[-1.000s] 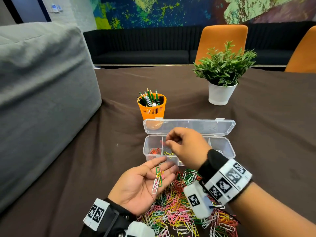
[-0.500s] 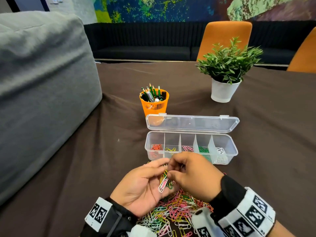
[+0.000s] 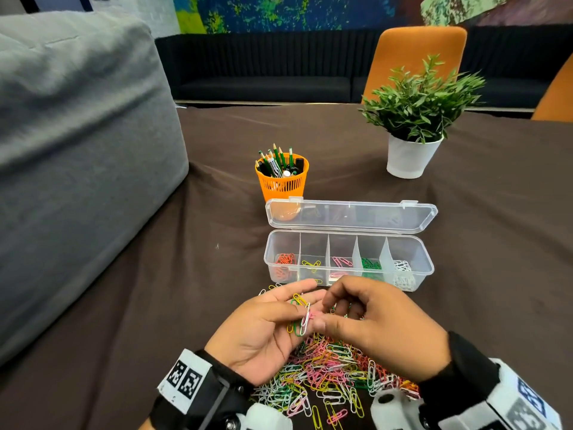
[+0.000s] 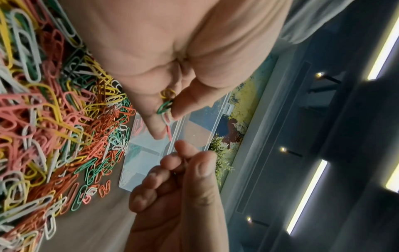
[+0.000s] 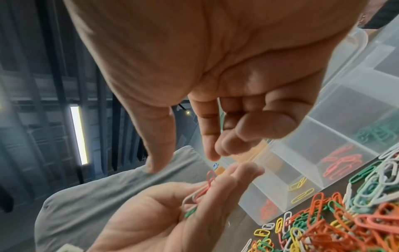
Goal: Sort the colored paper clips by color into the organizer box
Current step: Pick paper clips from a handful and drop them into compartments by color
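Coloured clips lie pinched in the left hand; right hand hovers beside, loosely curled.

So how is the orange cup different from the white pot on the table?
The orange cup has slotted sides; the white pot has smooth solid sides. The orange cup holds pencils and pens; the white pot holds a leafy green plant. The orange cup stands just behind the left end of the organizer box; the white pot stands farther back to the right. Both stand upright on the brown tablecloth.
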